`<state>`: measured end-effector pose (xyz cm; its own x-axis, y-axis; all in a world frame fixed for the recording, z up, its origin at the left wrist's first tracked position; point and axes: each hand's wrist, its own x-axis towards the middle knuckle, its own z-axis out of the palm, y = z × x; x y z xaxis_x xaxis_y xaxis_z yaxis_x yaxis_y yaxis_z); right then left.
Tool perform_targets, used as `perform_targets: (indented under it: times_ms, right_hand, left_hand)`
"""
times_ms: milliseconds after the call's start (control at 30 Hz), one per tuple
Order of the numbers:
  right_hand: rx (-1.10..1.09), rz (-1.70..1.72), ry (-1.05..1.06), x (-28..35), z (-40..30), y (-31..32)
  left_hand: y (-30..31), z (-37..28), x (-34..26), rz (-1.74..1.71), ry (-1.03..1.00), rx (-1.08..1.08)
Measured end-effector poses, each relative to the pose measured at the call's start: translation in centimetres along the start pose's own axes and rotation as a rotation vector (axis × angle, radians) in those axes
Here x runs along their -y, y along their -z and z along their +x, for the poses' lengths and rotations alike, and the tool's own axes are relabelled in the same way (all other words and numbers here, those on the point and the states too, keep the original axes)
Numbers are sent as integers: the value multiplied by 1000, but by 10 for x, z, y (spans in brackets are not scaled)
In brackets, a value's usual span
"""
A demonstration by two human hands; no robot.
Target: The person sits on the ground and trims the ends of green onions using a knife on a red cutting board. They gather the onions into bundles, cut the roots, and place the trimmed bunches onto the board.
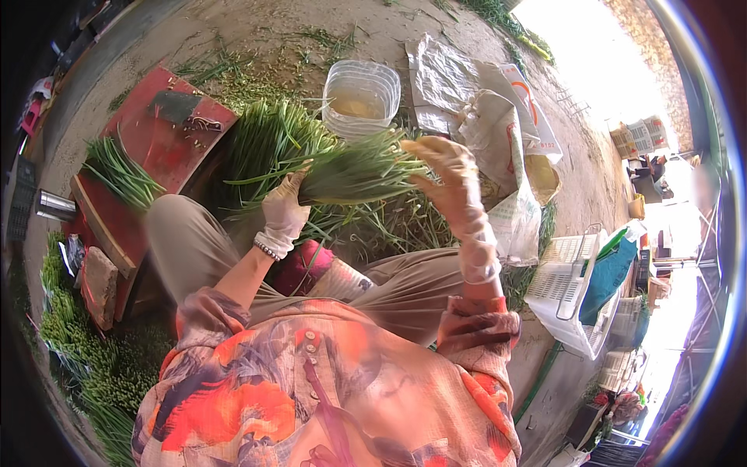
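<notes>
Gloved and wearing a beaded bracelet, my left hand point(285, 213) grips a bundle of long green stalks point(362, 169), held level above the ground. At the bundle's right end is my right hand point(448, 175), gloved too, with fingers spread and slightly blurred; whether it touches the tips I cannot tell. A thick heap of similar green stalks point(265, 134) stands behind the bundle. On the red board point(192, 111) to the left lie a dark flat piece point(175, 106) and, lower down, a small bunch of stalks point(125, 175).
A clear plastic tub point(362, 99) of murky liquid stands beyond the bundle. Woven sacks point(490, 117) lie at its right. A white plastic crate point(563, 286) is further right. More green bunches point(87, 350) are at lower left, near a brick point(99, 286) and a metal cup point(55, 205).
</notes>
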<state>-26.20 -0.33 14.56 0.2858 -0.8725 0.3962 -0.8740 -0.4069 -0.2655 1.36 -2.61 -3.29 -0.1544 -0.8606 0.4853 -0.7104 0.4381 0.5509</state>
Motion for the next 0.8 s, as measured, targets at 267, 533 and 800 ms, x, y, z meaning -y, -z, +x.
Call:
perform_targets:
  times_ms: [267, 533, 800]
  right_hand:
    - [-109, 179, 76, -19, 0, -38]
    - [-290, 49, -267, -65, -27, -12]
    - [-218, 220, -603, -67, -48, 0]
  left_hand:
    - [2, 2, -3, -130, -134, -10]
    - [5, -1, 1, -66, 3, 56]
    - [9, 1, -7, -149, 86, 18]
